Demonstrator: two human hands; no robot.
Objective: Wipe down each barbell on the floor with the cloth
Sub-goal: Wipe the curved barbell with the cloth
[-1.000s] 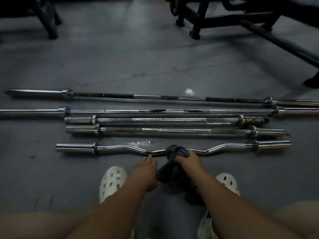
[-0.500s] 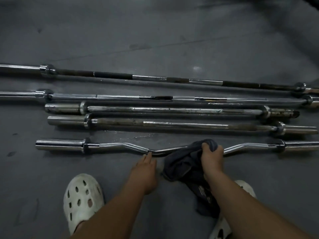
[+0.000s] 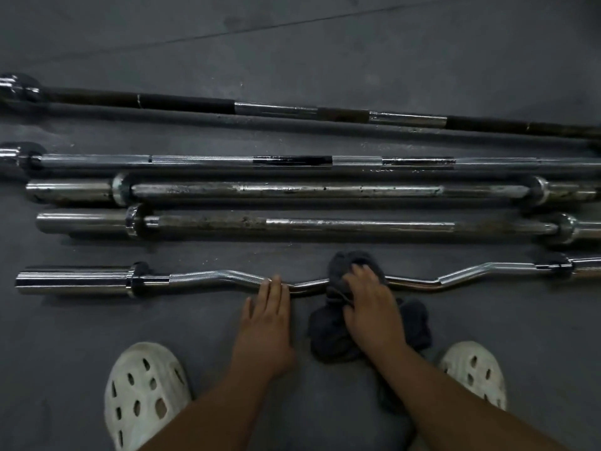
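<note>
Curl bar (image 3: 208, 277): chrome, wavy shaft with knurled bends, lies on the floor (image 3: 292, 43) nearest the person.
Cloth (image 3: 335, 323): dark, crumpled, draped over the bar's middle, trailing down onto the floor.
Right grip (image 3: 370, 307): fingers curled, pressing the cloth on the bar.
Left grip (image 3: 266, 317): flat and spread, holding nothing, fingertips touching the bar just left of the cloth.
Straight bars (image 3: 325, 192): four, parallel beyond, two rust-speckled.

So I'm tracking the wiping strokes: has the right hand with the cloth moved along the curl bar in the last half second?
Yes. The right hand and cloth slid left along the curl bar, closing toward the resting left hand.
</note>
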